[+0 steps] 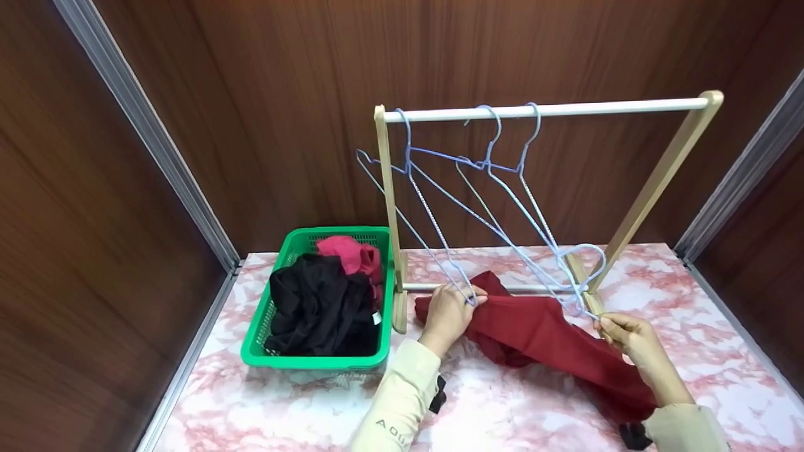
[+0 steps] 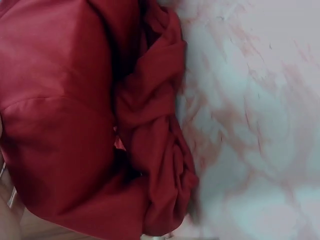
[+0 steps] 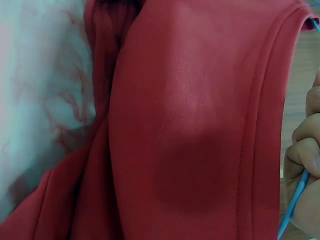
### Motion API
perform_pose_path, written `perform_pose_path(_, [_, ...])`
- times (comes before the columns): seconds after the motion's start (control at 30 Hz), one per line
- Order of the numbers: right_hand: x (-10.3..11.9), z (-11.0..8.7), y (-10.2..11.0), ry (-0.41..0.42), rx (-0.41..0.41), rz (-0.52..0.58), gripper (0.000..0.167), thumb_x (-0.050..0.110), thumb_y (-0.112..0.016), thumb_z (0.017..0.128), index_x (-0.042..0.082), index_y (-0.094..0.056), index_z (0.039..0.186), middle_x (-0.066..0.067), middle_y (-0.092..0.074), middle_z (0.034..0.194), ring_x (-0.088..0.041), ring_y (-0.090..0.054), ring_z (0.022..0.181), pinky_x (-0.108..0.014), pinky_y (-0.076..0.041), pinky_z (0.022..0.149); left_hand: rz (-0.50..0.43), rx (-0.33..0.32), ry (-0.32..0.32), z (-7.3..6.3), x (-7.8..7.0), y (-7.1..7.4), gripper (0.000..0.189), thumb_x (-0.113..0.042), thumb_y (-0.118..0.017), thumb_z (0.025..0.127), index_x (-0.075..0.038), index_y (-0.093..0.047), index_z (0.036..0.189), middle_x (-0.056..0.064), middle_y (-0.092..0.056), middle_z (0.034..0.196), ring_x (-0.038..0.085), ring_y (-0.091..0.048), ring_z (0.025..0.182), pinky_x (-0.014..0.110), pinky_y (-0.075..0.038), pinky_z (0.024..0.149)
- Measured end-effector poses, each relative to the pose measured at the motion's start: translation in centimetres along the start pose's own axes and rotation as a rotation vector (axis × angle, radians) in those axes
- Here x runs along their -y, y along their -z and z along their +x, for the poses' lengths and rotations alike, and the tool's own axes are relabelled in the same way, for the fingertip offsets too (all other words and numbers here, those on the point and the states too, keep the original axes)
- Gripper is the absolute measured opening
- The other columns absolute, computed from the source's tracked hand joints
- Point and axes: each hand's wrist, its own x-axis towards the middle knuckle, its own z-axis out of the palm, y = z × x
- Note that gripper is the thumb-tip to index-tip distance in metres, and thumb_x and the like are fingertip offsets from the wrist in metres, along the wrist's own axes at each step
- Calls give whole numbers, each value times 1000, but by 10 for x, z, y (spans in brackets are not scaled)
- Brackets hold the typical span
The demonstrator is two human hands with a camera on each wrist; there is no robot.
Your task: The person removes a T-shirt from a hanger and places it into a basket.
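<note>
My left hand (image 1: 447, 314) pinches the upper edge of a dark red garment (image 1: 534, 329), which droops between my hands onto the table. The end of a hanging wire hanger (image 1: 433, 220) overlaps those fingers in the head view. My right hand (image 1: 631, 336) grips the wire of a pale blue hanger (image 1: 589, 245) at the garment's right side. In the right wrist view, curled fingers (image 3: 305, 150) hold the blue wire beside a stitched hem. The left wrist view is mostly filled by red folds (image 2: 65, 140), with the left hand largely hidden.
A clothes rack (image 1: 628, 107) with wooden legs and a white bar stands behind the garment, with several blue-violet wire hangers on it. To its left is a green basket (image 1: 251, 351) holding black clothing (image 1: 320, 307) and a pink-red cloth (image 1: 345, 251). Brown panels (image 1: 282, 125) enclose the marbled table (image 1: 251, 408).
</note>
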Motion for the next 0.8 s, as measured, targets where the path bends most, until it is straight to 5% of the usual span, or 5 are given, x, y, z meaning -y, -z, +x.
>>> perform_pose_path(0.23, [-2, 2, 6, 27, -21, -151, 36, 4, -52, 95, 26, -70, 74, 12, -57, 61, 1, -43, 52, -17, -35, 47, -178, -12, 236, 0, 13, -1, 27, -30, -47, 100, -6, -54, 91, 18, -67, 76, 37, -66, 76, 41, -49, 62])
perform_pose_path(0.4, [-1, 2, 12, 55, -27, -241, 31, 5, -53, 95, 24, -72, 79, 16, -57, 63, 2, -46, 56, -17, -38, 51, -264, -8, 383, 1, 12, 10, 12, -19, -48, 98, -8, -49, 93, 17, -65, 76, 34, -64, 71, 41, -48, 60])
perform_pose_path(0.6, [0, 1, 20, 102, -43, -361, 25, 5, -52, 96, 11, -70, 81, 15, -49, 61, 1, -44, 57, -19, -36, 51, -275, -99, 435, -4, 19, 12, 9, -17, -48, 97, -8, -49, 96, 18, -68, 81, 35, -66, 76, 43, -50, 63])
perform_pose_path(0.8, [-1, -1, 26, 137, -86, -409, 24, 5, -48, 97, 2, -66, 82, 13, -46, 61, -2, -39, 53, -25, -32, 49, -542, -173, 506, -9, 39, -4, 14, -12, -46, 95, 1, -50, 96, 21, -64, 87, 33, -63, 84, 45, -51, 78])
